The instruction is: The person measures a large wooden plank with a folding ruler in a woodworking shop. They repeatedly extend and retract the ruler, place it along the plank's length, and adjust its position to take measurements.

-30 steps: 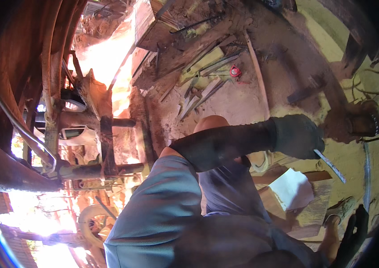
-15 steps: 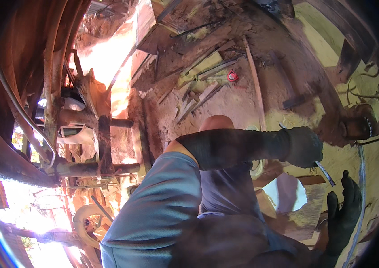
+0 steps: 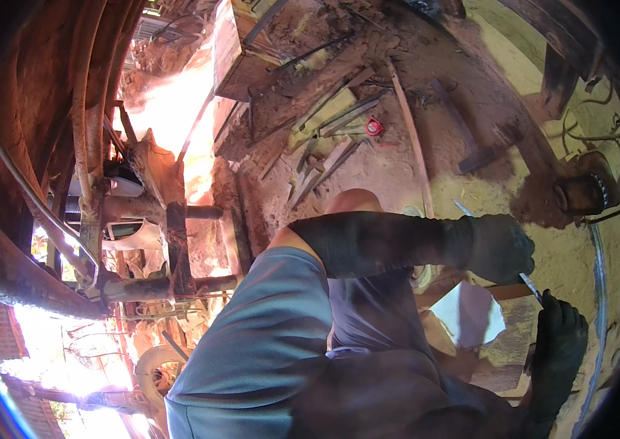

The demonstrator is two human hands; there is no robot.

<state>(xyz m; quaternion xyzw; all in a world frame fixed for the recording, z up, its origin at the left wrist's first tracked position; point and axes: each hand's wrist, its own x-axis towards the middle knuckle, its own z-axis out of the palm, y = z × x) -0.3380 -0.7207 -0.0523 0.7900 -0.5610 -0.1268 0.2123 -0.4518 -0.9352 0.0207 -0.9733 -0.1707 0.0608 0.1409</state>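
Observation:
My left hand [image 3: 498, 249], in a dark glove below a black arm sleeve, is closed around a thin flat metal strip [image 3: 530, 284]. The strip's far end shows beyond the back of that hand, and its near end slants down to the right. There my right hand [image 3: 561, 329], also dark-gloved, has its fingers curled in at the strip's tip. How the right fingers grip it is partly hidden. Under the hands lies a pale, irregular sheet-like piece [image 3: 468, 314], partly over a wooden board [image 3: 504, 355].
Ahead on the dirt floor lie a hammer [image 3: 476, 159], a red tape measure [image 3: 374, 126], a long wooden strip [image 3: 410, 132] and several wood scraps [image 3: 324, 172]. A long metal bar [image 3: 600, 293] runs along the right. Left stands a pole frame [image 3: 90, 168]; a wooden box [image 3: 240, 58] is at the back.
My right hand has gone from open with fingers spread to curled in at the strip's near end. My left hand, still gripping the strip, has shifted slightly right and down.

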